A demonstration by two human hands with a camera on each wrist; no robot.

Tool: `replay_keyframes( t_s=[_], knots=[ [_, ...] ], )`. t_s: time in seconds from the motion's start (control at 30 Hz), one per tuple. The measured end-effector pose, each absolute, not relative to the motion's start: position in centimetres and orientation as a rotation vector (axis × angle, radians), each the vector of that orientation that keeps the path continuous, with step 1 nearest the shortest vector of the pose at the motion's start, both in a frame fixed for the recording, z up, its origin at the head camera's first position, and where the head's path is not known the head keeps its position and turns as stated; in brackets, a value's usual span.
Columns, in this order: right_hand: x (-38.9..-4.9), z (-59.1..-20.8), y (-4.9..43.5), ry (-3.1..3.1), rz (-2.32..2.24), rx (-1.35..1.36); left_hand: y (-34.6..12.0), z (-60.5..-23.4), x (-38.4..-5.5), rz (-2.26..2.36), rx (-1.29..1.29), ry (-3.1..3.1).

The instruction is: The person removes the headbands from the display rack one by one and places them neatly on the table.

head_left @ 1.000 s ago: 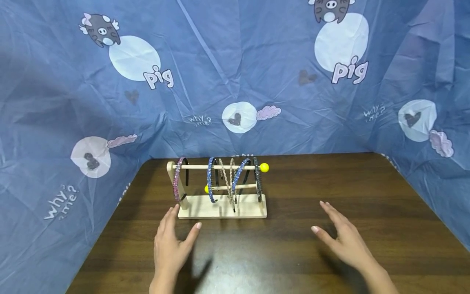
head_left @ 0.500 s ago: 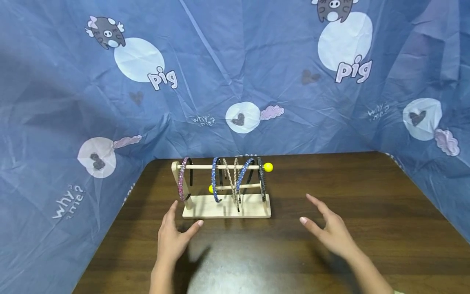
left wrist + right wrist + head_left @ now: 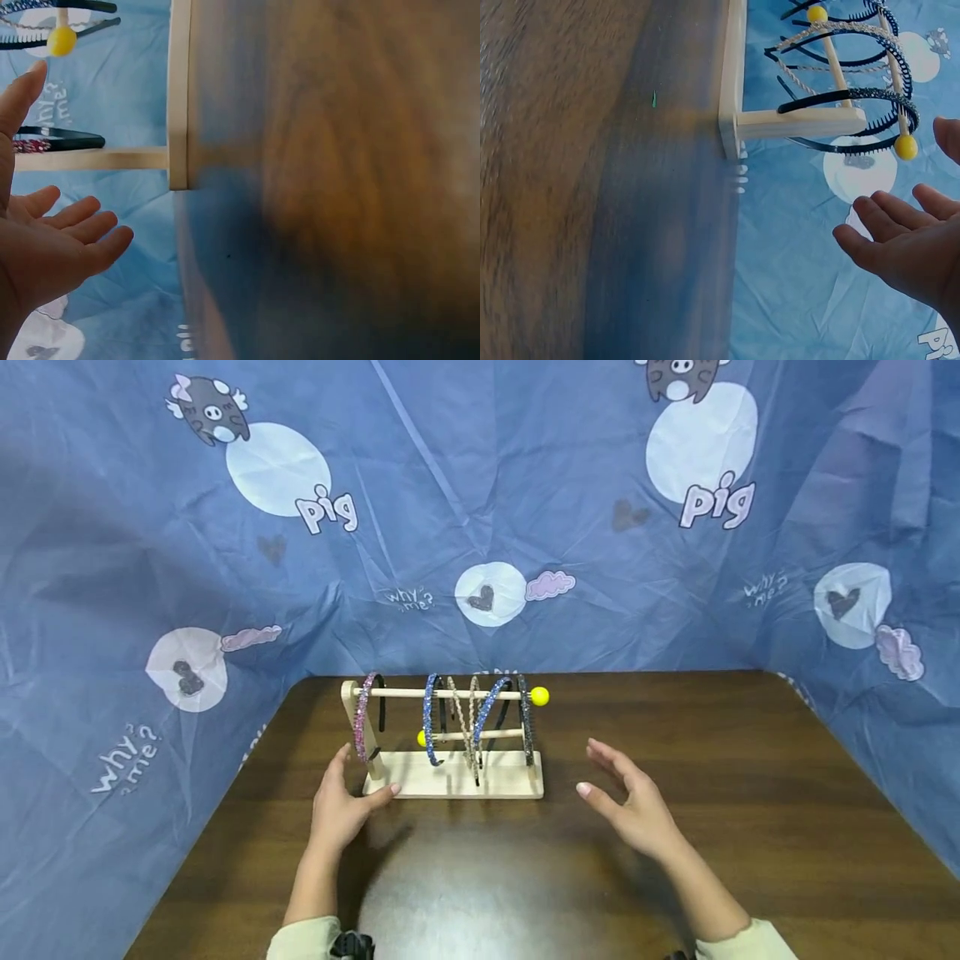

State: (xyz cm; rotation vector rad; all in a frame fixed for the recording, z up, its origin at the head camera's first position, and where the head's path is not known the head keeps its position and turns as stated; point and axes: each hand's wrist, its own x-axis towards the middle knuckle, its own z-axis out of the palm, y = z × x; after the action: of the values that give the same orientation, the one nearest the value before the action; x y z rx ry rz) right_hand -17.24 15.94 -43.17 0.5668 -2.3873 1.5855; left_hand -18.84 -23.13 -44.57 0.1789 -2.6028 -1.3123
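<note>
A pale wooden headband stand (image 3: 450,785) with two rods stands on the table. From its rods hang a pink headband (image 3: 362,727), a blue headband (image 3: 428,718), beige braided headbands (image 3: 458,714), a second blue one (image 3: 491,706) and a black headband (image 3: 527,727). My left hand (image 3: 337,806) is at the stand's left end, fingers spread and nothing held; whether it touches the base I cannot tell. To the right of the stand, apart from it, my right hand (image 3: 633,806) is held with fingers extended and nothing in it.
Yellow balls (image 3: 539,697) cap the rod ends. The dark wooden table (image 3: 750,777) reaches back to a blue printed cloth (image 3: 480,510), which hangs behind and along both sides.
Both hands have moved forward toward the stand. The right hand has also come leftward, closer to the stand's right end. The stand and headbands have kept their places.
</note>
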Motion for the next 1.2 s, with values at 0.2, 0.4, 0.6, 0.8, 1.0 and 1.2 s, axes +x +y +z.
replay_keyframes(
  t_s=[0.2, 0.4, 0.6, 0.8, 1.0, 1.2],
  knots=[
    [-18.2, -42.9, 15.5, -2.328, 1.722, 0.606, -24.0, -44.7, -20.1, -1.448, 0.251, -2.618],
    [-18.9, -43.0, 14.7, -2.293, 1.813, 0.624, -24.3, -45.3, -20.7, -1.593, 0.296, -2.604],
    [-19.4, -43.0, 13.8, -2.247, 1.890, 0.628, -24.0, -46.0, -21.7, -1.705, 0.252, -2.532],
    [-20.0, -43.0, 12.6, -2.207, 1.958, 0.645, -23.4, -46.7, -22.3, -1.708, 0.173, -2.518],
    [-20.4, -43.1, 11.7, -2.169, 2.001, 0.615, -23.0, -47.6, -22.3, -1.719, 0.152, -2.589],
    [-21.1, -43.1, 10.8, -2.108, 2.052, 0.593, -23.4, -47.9, -22.9, -1.539, 0.116, -2.709]
  ],
)
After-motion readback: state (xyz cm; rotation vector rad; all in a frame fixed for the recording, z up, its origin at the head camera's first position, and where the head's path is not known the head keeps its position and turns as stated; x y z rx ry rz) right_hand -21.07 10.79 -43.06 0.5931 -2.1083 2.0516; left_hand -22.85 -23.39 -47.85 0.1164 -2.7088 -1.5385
